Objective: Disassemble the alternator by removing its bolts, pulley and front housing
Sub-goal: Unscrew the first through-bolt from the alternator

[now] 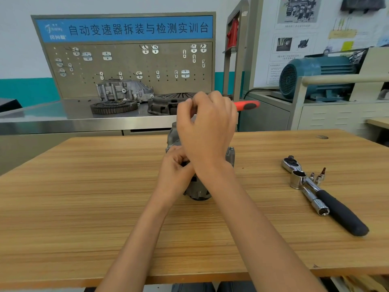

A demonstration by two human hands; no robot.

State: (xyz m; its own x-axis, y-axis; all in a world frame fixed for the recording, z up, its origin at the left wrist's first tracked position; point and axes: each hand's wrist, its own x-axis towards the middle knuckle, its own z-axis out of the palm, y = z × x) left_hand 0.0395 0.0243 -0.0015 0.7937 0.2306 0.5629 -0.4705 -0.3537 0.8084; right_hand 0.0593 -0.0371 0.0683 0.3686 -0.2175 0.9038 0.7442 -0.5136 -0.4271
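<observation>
Single head-worn view, forward and down, close over the wooden table (84,186).

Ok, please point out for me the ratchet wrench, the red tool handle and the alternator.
ratchet wrench (339,211): head view, on its black grip.
red tool handle (247,105): head view, on the end sticking out of the right hand.
alternator (230,155): head view, on its grey housing lug.

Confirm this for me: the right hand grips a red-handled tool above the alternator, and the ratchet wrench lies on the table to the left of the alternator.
Not quite. The head view shows the ratchet wrench on the table to the right of the alternator, not the left. The right hand does grip the red-handled tool above it.
</observation>
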